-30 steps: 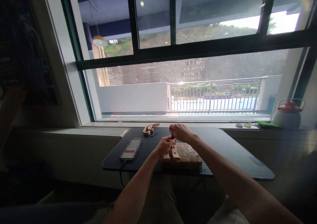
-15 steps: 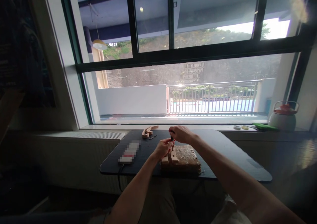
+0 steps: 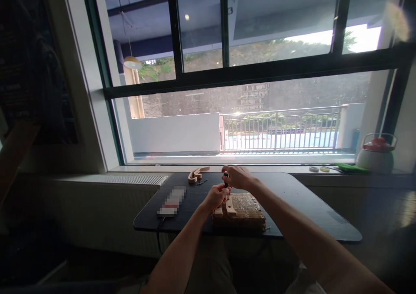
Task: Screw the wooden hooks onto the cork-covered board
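My right hand [image 3: 239,178] is closed from above round an upright, dark-handled tool [image 3: 226,179] that looks like a screwdriver. Just below it, my left hand [image 3: 217,196] pinches at the tool's lower end; the fingers hide what is between them. Under both hands, pale shaped wooden pieces [image 3: 231,209] lie on the left part of a thick, rough-topped wooden block [image 3: 248,207]. A hole shows in one of these pieces. The block rests near the front edge of the dark table [image 3: 302,203].
Behind my left hand lie curved wooden parts [image 3: 196,175] and small dark bits [image 3: 202,182]. A blurred-out flat item [image 3: 172,201] with a cable sits at left. The windowsill holds tape rolls [image 3: 313,169], a green item [image 3: 354,168] and a white kettle-like pot [image 3: 375,157].
The whole view has shifted slightly, with things appearing a little lower and to the right. Both hands keep their places over the block, and the dark handle shows more clearly.
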Demonstrator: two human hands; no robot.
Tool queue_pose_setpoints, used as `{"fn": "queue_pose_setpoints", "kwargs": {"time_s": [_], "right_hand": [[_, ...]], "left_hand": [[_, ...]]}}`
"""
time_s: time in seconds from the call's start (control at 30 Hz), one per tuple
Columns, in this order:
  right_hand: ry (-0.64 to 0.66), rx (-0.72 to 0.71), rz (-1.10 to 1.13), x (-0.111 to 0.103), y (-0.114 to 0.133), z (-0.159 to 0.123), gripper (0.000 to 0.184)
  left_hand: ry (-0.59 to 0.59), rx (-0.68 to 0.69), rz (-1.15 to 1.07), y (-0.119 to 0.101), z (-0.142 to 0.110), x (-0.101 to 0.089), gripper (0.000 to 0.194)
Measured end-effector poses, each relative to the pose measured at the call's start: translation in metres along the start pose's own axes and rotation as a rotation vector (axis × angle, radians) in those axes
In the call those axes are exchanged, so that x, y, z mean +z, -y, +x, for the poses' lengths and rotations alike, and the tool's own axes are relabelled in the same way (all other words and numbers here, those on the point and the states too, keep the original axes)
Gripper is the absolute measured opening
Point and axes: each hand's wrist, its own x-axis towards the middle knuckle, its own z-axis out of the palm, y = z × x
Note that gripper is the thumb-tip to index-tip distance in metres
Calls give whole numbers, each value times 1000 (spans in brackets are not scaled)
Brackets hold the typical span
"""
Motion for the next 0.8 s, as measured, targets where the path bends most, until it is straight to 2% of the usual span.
{"fn": "queue_pose_setpoints", "kwargs": {"time_s": [0.13,0.33,0.47,0.63,0.8], "right_hand": [[12,-33,39,1,-3,1,31],[-44,68,43,19,2,5,34],[-60,96,17,13,-1,4,32],[-35,15,9,1,-4,3,29],[-47,64,-4,7,0,1,31]], "left_hand": [[0,15,-17,6,4,0,25],[-16,27,-27,12,6,-3,26],[4,47,-17,9,5,-3,25],[19,52,-30,9,5,-2,25],[-3,32,-56,11,6,-1,29]]}}
